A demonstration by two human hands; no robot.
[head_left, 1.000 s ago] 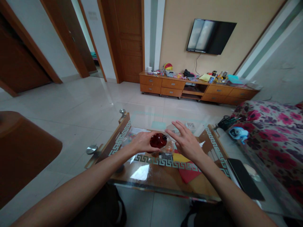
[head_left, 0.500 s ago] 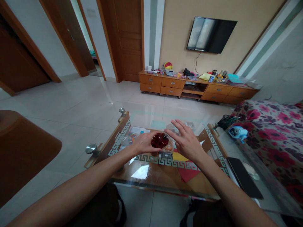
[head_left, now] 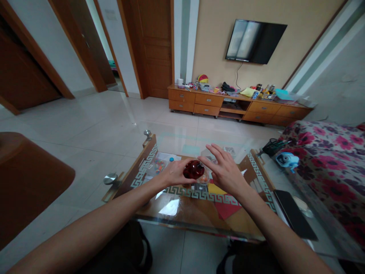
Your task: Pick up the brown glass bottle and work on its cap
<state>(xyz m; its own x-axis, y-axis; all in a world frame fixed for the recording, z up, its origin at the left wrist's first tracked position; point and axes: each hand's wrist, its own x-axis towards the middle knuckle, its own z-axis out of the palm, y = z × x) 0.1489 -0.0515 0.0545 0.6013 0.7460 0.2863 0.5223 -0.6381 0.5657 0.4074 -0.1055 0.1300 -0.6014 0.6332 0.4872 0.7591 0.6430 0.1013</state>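
the left hand grips a dark red round object above the glass table; the right hand, open with fingers spread, touches it from three o'clock. the object is not yet set down.

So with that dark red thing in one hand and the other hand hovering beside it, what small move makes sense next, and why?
Probably bring the right hand in the last bit, so its fingertips close on the dark red object. The left hand already has a grip on it above the glass table, while the right hand's fingers are spread open beside it, not clearly touching. A second grip would steady it.
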